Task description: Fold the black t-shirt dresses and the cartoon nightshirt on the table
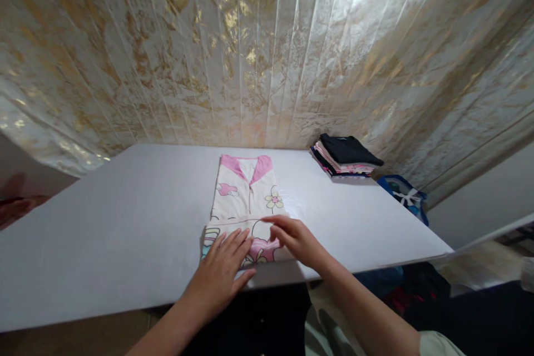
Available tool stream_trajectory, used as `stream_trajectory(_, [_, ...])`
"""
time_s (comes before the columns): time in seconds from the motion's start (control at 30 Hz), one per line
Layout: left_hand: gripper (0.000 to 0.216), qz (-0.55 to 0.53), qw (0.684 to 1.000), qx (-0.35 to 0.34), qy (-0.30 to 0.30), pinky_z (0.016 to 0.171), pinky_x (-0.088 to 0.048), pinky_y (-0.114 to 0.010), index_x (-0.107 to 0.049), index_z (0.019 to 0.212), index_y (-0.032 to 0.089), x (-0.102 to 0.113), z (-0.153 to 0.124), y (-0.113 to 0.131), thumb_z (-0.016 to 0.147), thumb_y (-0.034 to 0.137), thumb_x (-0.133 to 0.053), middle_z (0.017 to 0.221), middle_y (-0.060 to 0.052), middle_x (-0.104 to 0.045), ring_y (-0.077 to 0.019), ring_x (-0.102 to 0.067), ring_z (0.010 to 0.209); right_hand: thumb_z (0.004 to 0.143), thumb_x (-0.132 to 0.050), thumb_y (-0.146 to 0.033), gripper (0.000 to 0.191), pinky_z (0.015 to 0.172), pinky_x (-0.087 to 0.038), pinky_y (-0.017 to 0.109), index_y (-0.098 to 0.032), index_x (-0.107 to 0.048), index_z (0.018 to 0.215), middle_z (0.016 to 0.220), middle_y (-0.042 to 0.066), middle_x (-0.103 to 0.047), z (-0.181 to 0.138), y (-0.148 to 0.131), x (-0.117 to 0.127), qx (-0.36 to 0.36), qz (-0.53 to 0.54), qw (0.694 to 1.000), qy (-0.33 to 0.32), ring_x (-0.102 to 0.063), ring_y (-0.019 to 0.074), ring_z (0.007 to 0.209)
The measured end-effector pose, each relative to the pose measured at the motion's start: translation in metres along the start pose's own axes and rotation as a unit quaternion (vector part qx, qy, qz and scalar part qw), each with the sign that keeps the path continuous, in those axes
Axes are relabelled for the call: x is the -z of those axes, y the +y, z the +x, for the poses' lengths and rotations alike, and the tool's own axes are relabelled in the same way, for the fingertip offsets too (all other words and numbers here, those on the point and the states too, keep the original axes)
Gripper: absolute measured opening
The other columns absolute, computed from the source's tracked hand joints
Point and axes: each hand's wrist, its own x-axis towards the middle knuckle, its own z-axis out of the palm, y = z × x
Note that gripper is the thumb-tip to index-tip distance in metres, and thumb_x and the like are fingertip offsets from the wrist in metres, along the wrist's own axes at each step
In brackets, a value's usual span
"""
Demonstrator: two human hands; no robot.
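A white pajama top (236, 200) with a pink collar and cartoon and flower prints lies on the table in front of me, collar at the far end. Its near part is folded up over itself, making a band across the front. My left hand (227, 256) rests on the left of this folded band, palm down, fingers stretched out and thumb apart. My right hand (294, 239) touches the right side of the band. Its index finger lies along the fold's upper edge, while the other fingers are curled, with no cloth visibly gripped.
A stack of folded clothes (346, 156), black on top, sits at the white table's (125, 233) back right corner. Beyond the right edge is a blue-trimmed clear bag (404, 197). A gold-patterned curtain (233, 55) hangs behind. Dark cloth items (421, 281) lie below the table at right.
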Motion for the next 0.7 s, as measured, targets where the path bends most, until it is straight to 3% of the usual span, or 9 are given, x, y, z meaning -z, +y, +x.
stream_trajectory(0.07, [0.058, 0.01, 1.0, 0.002, 0.017, 0.114, -0.03, -0.04, -0.039, 0.147, 0.028, -0.001, -0.017, -0.002, 0.094, 0.05, -0.045, 0.148, -0.005, -0.048, -0.0225, -0.044, 0.135, 0.094, -0.048, -0.026, 0.03, 0.072, -0.05, 0.028, -0.023, -0.064, 0.119, 0.091, 0.005, -0.066, -0.005, 0.006, -0.005, 0.016, -0.096, 0.993, 0.065, -0.061, 0.0147, 0.078])
stream_trajectory(0.2, [0.056, 0.019, 0.998, 0.036, 0.042, 0.111, -0.036, -0.039, -0.039, 0.146, 0.029, 0.001, -0.046, -0.009, 0.093, 0.045, -0.048, 0.146, -0.005, -0.051, -0.0224, -0.05, 0.13, 0.088, -0.055, -0.015, 0.033, 0.092, -0.048, 0.038, -0.027, -0.065, 0.116, 0.114, 0.007, -0.063, -0.03, 0.025, -0.002, 0.07, -0.241, 0.968, 0.018, -0.059, 0.0209, 0.105])
stream_trajectory(0.37, [0.043, -0.043, 0.996, 0.056, 0.052, 0.105, -0.043, -0.036, -0.051, 0.136, 0.033, 0.008, -0.052, -0.014, 0.094, 0.041, -0.048, 0.141, -0.002, -0.056, -0.0212, -0.054, 0.125, 0.083, -0.055, -0.008, 0.047, 0.101, -0.046, 0.041, -0.029, -0.057, 0.126, 0.132, 0.008, -0.055, -0.06, 0.037, -0.007, 0.081, -0.292, 0.952, 0.036, -0.052, 0.0226, 0.121])
stream_trajectory(0.47, [0.043, -0.07, 0.975, 0.188, 0.093, 0.101, -0.046, -0.041, -0.056, 0.128, 0.026, 0.012, -0.044, -0.027, 0.093, 0.046, -0.043, 0.134, -0.007, -0.06, -0.0254, -0.056, 0.121, 0.087, -0.053, -0.014, 0.043, 0.1, -0.047, 0.043, -0.028, -0.055, 0.128, 0.134, 0.009, -0.053, -0.065, 0.044, -0.007, 0.052, -0.3, 0.947, 0.106, -0.053, 0.0236, 0.12])
stream_trajectory(0.53, [0.046, -0.088, 0.951, 0.283, 0.09, 0.097, -0.047, -0.045, -0.058, 0.123, 0.022, 0.014, -0.036, -0.039, 0.09, 0.05, -0.041, 0.122, -0.01, -0.065, -0.0282, -0.06, 0.112, 0.091, -0.052, -0.022, 0.04, 0.099, -0.048, 0.043, -0.026, -0.055, 0.13, 0.131, 0.011, -0.055, -0.062, 0.047, -0.004, 0.022, -0.3, 0.94, 0.16, -0.054, 0.0249, 0.118])
stream_trajectory(0.7, [0.045, -0.199, 0.903, 0.378, 0.048, 0.081, -0.052, -0.039, -0.056, 0.113, 0.019, 0.021, -0.005, -0.056, 0.081, 0.05, -0.046, 0.094, -0.006, -0.067, -0.0247, -0.065, 0.088, 0.092, -0.05, -0.027, 0.037, 0.09, -0.051, 0.04, -0.024, -0.054, 0.129, 0.113, 0.009, -0.063, -0.035, 0.051, 0.004, -0.028, -0.282, 0.937, 0.203, -0.061, 0.0232, 0.102])
